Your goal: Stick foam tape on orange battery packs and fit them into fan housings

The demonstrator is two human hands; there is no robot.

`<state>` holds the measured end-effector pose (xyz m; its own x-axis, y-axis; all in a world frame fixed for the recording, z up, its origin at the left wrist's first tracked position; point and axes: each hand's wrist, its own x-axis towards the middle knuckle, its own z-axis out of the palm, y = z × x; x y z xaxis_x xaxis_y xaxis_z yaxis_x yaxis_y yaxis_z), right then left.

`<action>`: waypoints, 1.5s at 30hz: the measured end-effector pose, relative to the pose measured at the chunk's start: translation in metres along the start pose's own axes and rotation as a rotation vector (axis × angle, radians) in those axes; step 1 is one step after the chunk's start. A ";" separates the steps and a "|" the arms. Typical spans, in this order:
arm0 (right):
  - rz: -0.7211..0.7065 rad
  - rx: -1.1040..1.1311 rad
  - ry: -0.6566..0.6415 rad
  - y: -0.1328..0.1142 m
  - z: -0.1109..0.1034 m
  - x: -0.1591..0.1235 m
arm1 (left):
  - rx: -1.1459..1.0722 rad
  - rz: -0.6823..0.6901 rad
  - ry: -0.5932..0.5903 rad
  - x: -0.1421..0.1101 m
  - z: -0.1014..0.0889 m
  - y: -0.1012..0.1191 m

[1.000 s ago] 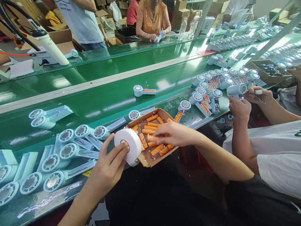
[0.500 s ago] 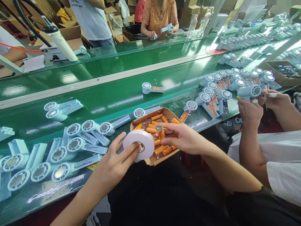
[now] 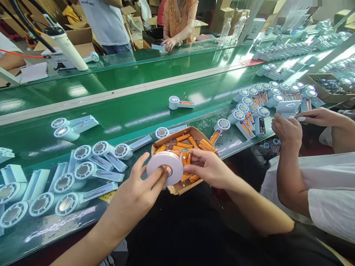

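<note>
Your left hand [image 3: 140, 190] holds a white roll [image 3: 156, 170] with fingers pushed into its core. Just right of it, your right hand [image 3: 209, 167] grips an upright orange cell [image 3: 186, 158] between thumb and fingers. Both are above a cardboard box [image 3: 177, 190] of similar cells at the near edge of the bench [image 3: 69, 225]. The roll hides the box's left part; your left fingertips are lost in the core. Whether cell and roll touch is hard to tell. Pale blue housings [image 3: 41, 204] at the bench's left end are cut off by the frame.
</note>
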<state>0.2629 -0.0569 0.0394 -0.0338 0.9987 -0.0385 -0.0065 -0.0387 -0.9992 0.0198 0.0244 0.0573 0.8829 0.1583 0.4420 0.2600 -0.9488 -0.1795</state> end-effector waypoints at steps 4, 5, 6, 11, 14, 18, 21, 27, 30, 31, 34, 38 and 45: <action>-0.078 0.436 0.484 0.033 0.035 -0.003 | -0.009 -0.082 0.027 0.002 0.009 0.025; -0.098 0.468 0.552 0.034 0.035 -0.001 | -0.051 -0.112 0.043 0.001 0.012 0.032; -0.124 0.480 0.598 0.033 0.029 0.001 | -0.101 -0.141 0.061 0.000 0.015 0.038; -0.471 0.467 0.945 0.000 -0.035 0.019 | -0.311 -0.155 -0.004 0.009 0.028 0.032; -0.331 0.388 0.695 -0.007 -0.035 0.019 | -0.445 -0.121 -0.061 0.030 0.031 0.009; -0.087 0.177 0.305 0.009 0.003 0.007 | -0.426 -0.296 0.271 0.052 0.025 -0.002; -0.077 0.093 0.210 0.017 0.019 -0.001 | -0.328 -0.295 0.305 0.055 0.023 -0.001; -0.044 -0.124 -0.057 0.014 0.020 -0.001 | -0.245 0.049 0.242 0.064 -0.004 -0.025; -0.002 -0.072 -0.238 0.010 0.026 -0.001 | -0.212 0.227 0.055 0.077 -0.021 -0.032; 0.010 0.022 -0.271 0.011 0.028 -0.003 | -0.259 0.240 0.003 0.080 -0.023 -0.034; 0.096 0.350 -0.176 0.020 0.025 -0.014 | -0.460 0.051 -0.204 0.078 -0.011 -0.060; 0.192 0.466 0.124 0.049 -0.009 -0.037 | -0.215 -0.690 -0.455 0.039 0.019 -0.148; 0.226 0.193 0.418 0.074 -0.064 -0.058 | 0.135 -0.972 -0.655 -0.050 0.052 -0.271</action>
<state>0.3286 -0.1154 -0.0327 0.3463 0.8913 -0.2926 -0.2313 -0.2212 -0.9474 -0.0747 0.2881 0.0387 0.3131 0.9460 -0.0839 0.9386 -0.3217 -0.1247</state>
